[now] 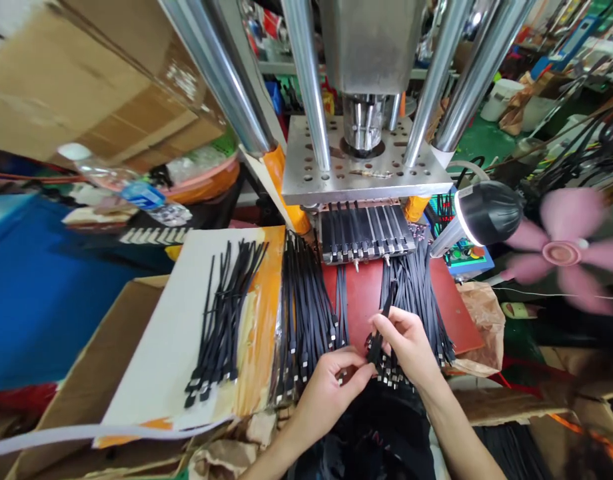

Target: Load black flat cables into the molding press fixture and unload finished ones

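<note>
My right hand (409, 343) pinches a black cable (386, 313) near its plug end, lifted out of the bundle of black cables (416, 293) on the red press bed (361, 300). My left hand (331, 390) has its fingers pinched together at the lower end of that same cable, by the metal plugs (386, 377). Another thick bundle of black cables (301, 307) lies to the left of my hands. Several cables sit clamped in the press fixture (366, 230) under the steel plate (366, 167).
A white board (176, 347) on a cardboard box holds a smaller pile of cables (221, 313). A lamp (481, 213) and a spinning pink fan (566, 253) are on the right. Steel press columns (306, 80) rise ahead. A plastic bottle (131, 187) lies at the left.
</note>
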The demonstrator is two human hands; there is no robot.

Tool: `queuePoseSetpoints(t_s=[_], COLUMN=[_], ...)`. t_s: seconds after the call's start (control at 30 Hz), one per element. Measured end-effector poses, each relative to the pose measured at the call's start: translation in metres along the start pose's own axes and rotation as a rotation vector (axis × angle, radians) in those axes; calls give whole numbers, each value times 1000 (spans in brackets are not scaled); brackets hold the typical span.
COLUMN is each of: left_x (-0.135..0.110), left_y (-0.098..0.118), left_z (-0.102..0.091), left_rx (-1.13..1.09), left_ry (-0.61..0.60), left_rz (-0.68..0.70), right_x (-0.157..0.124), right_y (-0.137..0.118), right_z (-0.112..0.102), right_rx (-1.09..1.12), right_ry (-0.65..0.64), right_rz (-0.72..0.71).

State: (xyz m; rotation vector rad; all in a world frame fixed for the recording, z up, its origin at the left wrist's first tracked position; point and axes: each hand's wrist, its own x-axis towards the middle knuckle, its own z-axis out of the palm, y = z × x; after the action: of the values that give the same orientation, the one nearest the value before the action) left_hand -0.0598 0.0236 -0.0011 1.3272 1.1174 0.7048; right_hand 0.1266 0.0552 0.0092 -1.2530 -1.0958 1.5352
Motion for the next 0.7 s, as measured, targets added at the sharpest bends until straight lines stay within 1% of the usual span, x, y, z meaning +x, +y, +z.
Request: queuePoseSetpoints(t_s=[0.03, 0.07, 0.17, 0.2, 0.27, 0.33, 0.4, 0.47, 0.57, 0.63, 0.7], left_x=[1, 4, 20, 26, 38, 45, 47, 46, 43, 42, 42], left_y=[3, 8, 36, 46, 63, 74, 77, 76, 71, 70, 70], left_z=[-3, -7, -23, -28, -35, -37, -37, -35, -36, -37, -39], left_rx=[29, 51, 98, 111, 126, 118, 87, 57, 36, 32, 26], left_ry=[15, 40, 122, 121, 75, 20, -3, -8, -15, -7, 2], left_rz=[6, 25, 167, 216, 283, 308, 291, 253, 211, 211, 227], right_x=[2, 1, -7, -10, -15, -19, -21, -22, -24, -24, -23], right_y=[1, 2, 1, 1, 0, -1, -1, 0, 2, 3, 1], right_z=[4, 7, 14, 15, 16, 15, 11, 6, -1, -2, 2], right_rx=[-8, -33, -148, -179, -217, -243, -276, -295, -250, -243, -295], right_ry=[28, 29, -34, -57, -83, -71, -52, -52, -52, 11, 90], right_rz=[-30, -62, -171, -208, -274, -320, -332, -323, -316, -332, -368])
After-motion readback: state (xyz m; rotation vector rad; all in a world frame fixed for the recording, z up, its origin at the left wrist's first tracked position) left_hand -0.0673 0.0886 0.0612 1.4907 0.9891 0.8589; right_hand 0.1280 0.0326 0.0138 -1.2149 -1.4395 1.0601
